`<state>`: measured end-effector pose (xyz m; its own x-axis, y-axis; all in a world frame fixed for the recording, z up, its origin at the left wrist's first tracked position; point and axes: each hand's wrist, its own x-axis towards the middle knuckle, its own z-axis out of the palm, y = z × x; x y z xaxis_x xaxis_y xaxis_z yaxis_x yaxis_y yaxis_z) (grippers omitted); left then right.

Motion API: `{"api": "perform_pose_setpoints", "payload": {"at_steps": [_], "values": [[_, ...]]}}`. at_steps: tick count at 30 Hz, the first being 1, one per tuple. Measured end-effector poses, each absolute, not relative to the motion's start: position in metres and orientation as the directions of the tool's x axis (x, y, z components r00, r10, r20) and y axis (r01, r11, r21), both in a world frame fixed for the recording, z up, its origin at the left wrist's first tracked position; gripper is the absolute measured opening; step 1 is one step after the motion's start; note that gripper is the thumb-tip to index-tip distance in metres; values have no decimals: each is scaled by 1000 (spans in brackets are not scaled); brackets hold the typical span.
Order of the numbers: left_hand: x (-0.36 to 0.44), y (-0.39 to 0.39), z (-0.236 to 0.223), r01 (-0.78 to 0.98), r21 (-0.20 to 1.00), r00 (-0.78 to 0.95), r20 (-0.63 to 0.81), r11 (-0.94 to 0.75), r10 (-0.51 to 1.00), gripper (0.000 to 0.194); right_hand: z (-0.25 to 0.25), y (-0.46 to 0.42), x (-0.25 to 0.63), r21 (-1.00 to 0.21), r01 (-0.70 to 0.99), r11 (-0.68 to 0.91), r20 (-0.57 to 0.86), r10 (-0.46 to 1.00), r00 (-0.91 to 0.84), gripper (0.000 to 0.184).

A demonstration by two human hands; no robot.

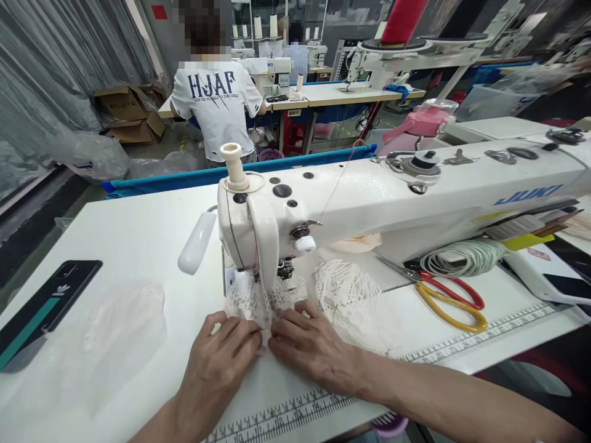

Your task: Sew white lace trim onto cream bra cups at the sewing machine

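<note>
White lace fabric (242,298) lies under the needle area of a white JUKI sewing machine (351,194). My left hand (221,347) has its fingers curled and pinched on the near edge of this lace. Close beside it, my right hand (311,344) also grips the lace, its fingertips bent down onto the cloth. The presser foot and needle tip are mostly hidden behind the machine head and fabric. Another lace piece (348,295), with a scalloped pattern, rests just right of my right hand.
Scissors (450,301) with red and yellow handles lie right, near a coil of pale cord (464,255). A printed ruler strip (286,421) runs along the front edge. At left are sheer white fabric (124,332) and a dark phone (50,307). A person (217,104) sits ahead.
</note>
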<state>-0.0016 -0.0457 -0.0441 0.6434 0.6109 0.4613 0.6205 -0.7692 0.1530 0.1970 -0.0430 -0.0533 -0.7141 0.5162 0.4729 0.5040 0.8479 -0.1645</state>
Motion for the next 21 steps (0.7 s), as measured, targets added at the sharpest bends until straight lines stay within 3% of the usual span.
{"api": "perform_pose_setpoints", "payload": {"at_steps": [14,21], "values": [[-3,-47,-42,611,127,653,477,-782,588,20,-55,-43,198,-166,515,841,477,526,-704,16],[0,-46,-39,630,50,668,475,-775,573,16,-52,-44,202,-236,472,850,464,525,-714,23]]}}
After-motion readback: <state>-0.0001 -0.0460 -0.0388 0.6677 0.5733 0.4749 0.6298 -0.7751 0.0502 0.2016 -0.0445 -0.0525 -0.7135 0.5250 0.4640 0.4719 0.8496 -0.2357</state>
